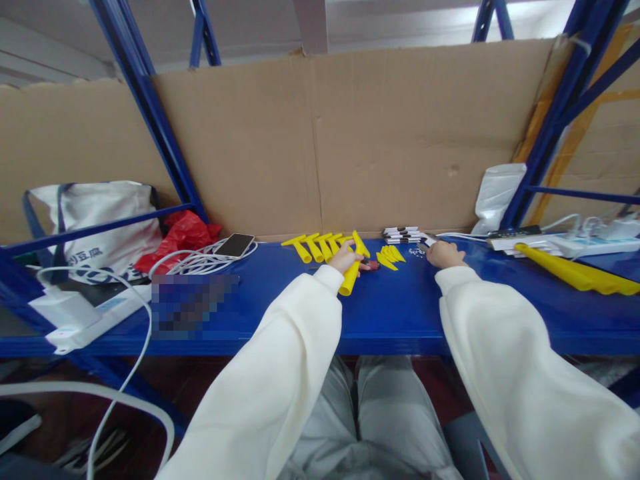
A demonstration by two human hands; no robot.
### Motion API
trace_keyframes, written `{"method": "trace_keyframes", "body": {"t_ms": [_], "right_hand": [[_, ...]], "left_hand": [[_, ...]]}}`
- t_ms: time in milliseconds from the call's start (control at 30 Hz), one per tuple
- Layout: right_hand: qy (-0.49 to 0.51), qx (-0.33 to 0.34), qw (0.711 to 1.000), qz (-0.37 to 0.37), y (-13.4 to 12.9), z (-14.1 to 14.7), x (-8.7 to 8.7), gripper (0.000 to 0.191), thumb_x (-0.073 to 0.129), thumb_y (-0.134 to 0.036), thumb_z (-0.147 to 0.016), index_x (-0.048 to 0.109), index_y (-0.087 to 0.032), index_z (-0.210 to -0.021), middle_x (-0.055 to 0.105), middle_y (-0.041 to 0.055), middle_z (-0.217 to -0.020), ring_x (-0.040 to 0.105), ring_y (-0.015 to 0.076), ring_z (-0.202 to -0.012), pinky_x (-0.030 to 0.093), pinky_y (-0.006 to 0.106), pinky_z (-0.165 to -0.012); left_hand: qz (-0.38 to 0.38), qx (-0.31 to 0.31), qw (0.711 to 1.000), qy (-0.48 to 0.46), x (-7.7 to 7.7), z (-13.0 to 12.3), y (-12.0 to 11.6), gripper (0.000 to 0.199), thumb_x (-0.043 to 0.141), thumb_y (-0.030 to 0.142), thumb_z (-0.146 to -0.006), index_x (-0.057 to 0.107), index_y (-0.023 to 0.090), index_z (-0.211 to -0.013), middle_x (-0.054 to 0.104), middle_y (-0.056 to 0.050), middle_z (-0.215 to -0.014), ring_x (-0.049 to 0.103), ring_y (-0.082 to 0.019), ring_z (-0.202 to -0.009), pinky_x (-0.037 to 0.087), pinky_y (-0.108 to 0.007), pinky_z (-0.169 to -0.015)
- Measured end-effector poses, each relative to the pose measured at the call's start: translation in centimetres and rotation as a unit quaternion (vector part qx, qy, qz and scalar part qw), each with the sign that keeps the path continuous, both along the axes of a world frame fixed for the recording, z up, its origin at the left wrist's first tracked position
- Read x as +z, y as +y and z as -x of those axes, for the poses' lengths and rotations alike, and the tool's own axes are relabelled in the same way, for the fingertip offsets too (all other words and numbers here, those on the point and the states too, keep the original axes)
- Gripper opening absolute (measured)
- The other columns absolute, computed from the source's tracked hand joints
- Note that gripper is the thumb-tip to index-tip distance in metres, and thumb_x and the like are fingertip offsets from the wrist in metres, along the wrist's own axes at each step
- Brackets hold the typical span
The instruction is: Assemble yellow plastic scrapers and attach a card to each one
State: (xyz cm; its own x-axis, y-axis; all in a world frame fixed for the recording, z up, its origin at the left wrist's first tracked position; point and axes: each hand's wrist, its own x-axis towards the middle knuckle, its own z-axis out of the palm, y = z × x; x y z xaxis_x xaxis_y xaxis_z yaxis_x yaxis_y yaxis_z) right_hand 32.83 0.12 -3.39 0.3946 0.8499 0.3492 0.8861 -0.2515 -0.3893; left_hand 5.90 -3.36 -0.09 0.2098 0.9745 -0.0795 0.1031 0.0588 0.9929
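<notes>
My left hand [345,257] is closed round a yellow tubular piece [349,280] at the middle of the blue table [280,307]. Just left of it, several similar yellow pieces [315,248] lie in a row. Small flat yellow pieces [391,256] are spread between my hands. My right hand [445,255] is closed at the right, its fingertips on something I cannot make out. Beside it lie small white bits [417,253] and a stack of black-and-white packets [401,235]. A dark red object [371,265] shows just right of my left hand.
A phone [235,245] lies on coiled white cable at the left, near a red bag [183,233] and a white cloth bag [100,223]. Power strips stand at both sides. A long yellow piece [575,272] lies right. Cardboard [390,140] stands behind.
</notes>
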Motion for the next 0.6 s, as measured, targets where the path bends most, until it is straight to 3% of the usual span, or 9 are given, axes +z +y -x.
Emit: {"method": "trace_keyframes", "body": {"t_ms": [100, 333, 600], "right_hand": [[0.010, -0.033, 0.999, 0.033, -0.4, 0.5, 0.5, 0.029, 0.054, -0.031, -0.090, 0.070, -0.024, -0.113, 0.066, 0.0193, -0.117, 0.053, 0.0380, -0.121, 0.040, 0.059, -0.097], [-0.012, 0.002, 0.997, 0.076, -1.3, 1.4, 1.5, 0.018, 0.061, -0.020, -0.083, 0.076, -0.023, -0.093, 0.067, 0.0153, -0.117, 0.051, 0.0369, -0.125, 0.040, 0.057, -0.101], [-0.068, 0.026, 0.992, 0.108, -2.0, 2.0, 2.0, 0.021, 0.060, -0.022, -0.084, 0.077, -0.024, -0.095, 0.066, 0.0134, -0.122, 0.053, 0.0354, -0.125, 0.043, 0.054, -0.099]], "left_hand": [[0.003, -0.003, 1.000, -0.004, -0.1, 0.0, 0.2, 0.074, 0.061, 0.009, -0.083, 0.033, 0.024, -0.149, 0.067, -0.013, -0.111, 0.074, -0.029, -0.089, 0.060, -0.035, -0.064], [0.002, 0.000, 1.000, -0.005, -0.3, 0.1, 0.4, 0.074, 0.061, 0.011, -0.081, 0.034, 0.024, -0.149, 0.067, -0.013, -0.109, 0.075, -0.027, -0.084, 0.057, -0.028, -0.054], [0.016, -0.018, 0.999, -0.028, -0.4, 0.2, 0.7, 0.078, 0.058, 0.005, -0.080, 0.031, 0.025, -0.150, 0.065, -0.014, -0.113, 0.075, -0.025, -0.079, 0.049, -0.022, -0.046]]}}
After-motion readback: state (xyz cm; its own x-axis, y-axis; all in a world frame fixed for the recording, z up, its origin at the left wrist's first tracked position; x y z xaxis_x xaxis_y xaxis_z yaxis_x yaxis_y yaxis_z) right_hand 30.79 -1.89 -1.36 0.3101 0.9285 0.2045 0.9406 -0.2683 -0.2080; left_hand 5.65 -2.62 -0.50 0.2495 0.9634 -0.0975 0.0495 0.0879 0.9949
